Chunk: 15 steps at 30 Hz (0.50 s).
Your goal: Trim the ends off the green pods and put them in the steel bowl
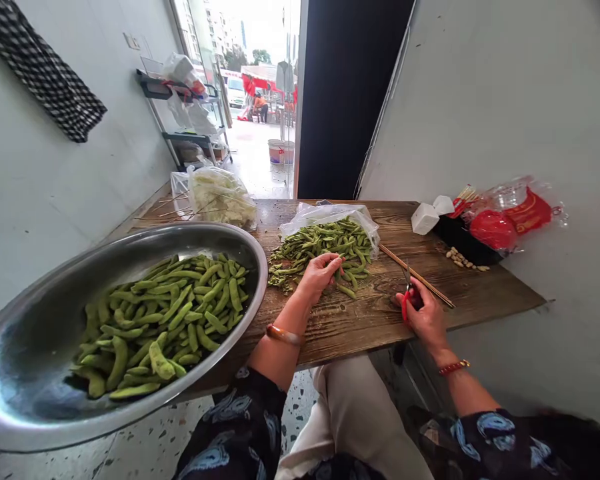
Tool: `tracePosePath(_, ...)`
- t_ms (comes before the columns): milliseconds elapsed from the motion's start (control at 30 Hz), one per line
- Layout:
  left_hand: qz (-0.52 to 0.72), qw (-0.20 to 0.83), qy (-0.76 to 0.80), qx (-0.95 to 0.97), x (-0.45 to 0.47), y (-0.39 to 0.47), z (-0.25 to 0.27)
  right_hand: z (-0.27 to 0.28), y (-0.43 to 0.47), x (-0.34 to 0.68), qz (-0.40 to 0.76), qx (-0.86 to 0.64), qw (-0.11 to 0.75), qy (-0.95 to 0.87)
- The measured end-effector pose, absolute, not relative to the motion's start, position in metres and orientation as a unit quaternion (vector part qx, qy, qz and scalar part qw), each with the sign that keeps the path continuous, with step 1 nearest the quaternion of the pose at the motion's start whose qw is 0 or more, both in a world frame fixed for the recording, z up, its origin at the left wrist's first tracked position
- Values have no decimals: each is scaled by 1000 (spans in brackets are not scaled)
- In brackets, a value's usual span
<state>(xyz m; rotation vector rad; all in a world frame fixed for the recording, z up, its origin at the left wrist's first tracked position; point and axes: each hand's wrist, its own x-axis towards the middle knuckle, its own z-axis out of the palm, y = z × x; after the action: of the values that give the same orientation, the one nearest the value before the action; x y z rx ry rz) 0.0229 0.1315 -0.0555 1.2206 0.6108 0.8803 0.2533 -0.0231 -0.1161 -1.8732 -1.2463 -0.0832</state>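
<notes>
My left hand (321, 275) is closed in a pinch at the front edge of a pile of green soybean pods (325, 240), with a pod between its fingertips, partly hidden by them. The pile spills out of a clear plastic bag (363, 217) onto the wooden table (340, 327). Over the table's right part, my right hand (427, 313) is wrapped round the red handles of a pair of scissors (407, 300), whose blades point up and away. To the left, a big steel basin (260, 257) holds many more pods (180, 313).
Long chopsticks (420, 277) lie just beyond the scissors. Peanuts (465, 260), a white tissue pack (425, 219) and a black tray with red packets (495, 230) are at the right. A bag of pale greens (223, 197) stands behind the basin. A shelf rack (190, 137) is near the doorway.
</notes>
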Motion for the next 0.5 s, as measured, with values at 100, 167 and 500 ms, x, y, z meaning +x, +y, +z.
tracePosePath(100,395,680,277,553,24,130,-53,-107,-18,247,9,-731,433,-527)
tracePosePath(167,402,673,282,553,26,129,-52,-96,-9,239,25,-702,418,-576)
tracePosePath(500,475,631,325,521,16,137,-49,-54,92,195,138,-504,349,-778)
